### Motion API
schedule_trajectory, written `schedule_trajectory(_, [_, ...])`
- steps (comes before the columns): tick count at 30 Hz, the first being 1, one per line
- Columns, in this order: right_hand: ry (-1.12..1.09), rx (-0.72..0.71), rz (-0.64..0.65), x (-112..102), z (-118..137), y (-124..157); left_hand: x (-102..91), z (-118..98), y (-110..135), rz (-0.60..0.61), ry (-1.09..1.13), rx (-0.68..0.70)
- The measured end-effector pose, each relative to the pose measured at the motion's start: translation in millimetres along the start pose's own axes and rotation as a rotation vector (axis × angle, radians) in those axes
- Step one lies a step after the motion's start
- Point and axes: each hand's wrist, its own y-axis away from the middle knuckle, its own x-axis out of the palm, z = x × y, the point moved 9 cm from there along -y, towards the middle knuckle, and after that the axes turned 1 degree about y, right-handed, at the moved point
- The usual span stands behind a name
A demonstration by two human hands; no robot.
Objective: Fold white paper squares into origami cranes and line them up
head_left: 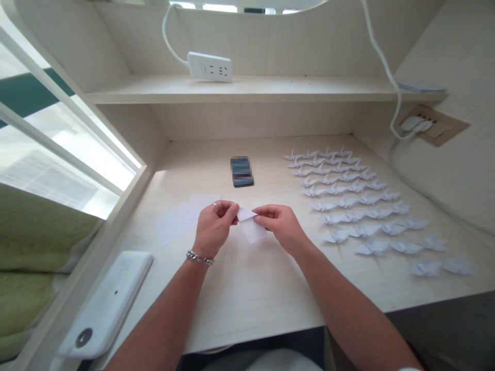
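Note:
A small sheet of white paper (252, 230), partly folded over along its top, is held up between both hands above the desk. My left hand (217, 221), with a ring and a chain bracelet on it, pinches the paper's upper left corner between thumb and fingers. On the other side, my right hand (279, 222) grips the upper right edge with thumb and forefinger. Flat white sheets (180, 216) lie on the desk just left of my left hand. Rows of folded paper cranes (348, 196) cover the right part of the desk.
Behind the hands lies a dark phone (242, 171), its screen blurred. A white device with a round dark button (112, 304) rests at the left front. A white power strip (210, 67) sits on the shelf (263, 97). Cables run to a wall socket (435, 125) at right.

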Motion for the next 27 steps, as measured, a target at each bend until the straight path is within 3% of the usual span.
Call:
schedule_trajectory(7, [0.098, -0.041, -0.061, -6.5, 1.5, -2.1, 9.3, 2.8, 3.1, 0.1, 0.077, -0.012])
schedule_trajectory(18, [0.016, 0.039, 0.0, -4.4, -2.7, -3.3, 8.9, -1.5, 5.7, 0.081, 0.033, -0.013])
schedule_trajectory(22, [0.141, -0.041, 0.042, 1.7, 1.5, -2.2, 12.1, 1.8, 5.9, 0.115, -0.007, -0.015])
schedule_trajectory(27, [0.244, -0.028, 0.052, 0.8, -4.9, -2.1, 15.2, 2.9, 5.3, 0.139, 0.032, -0.019])
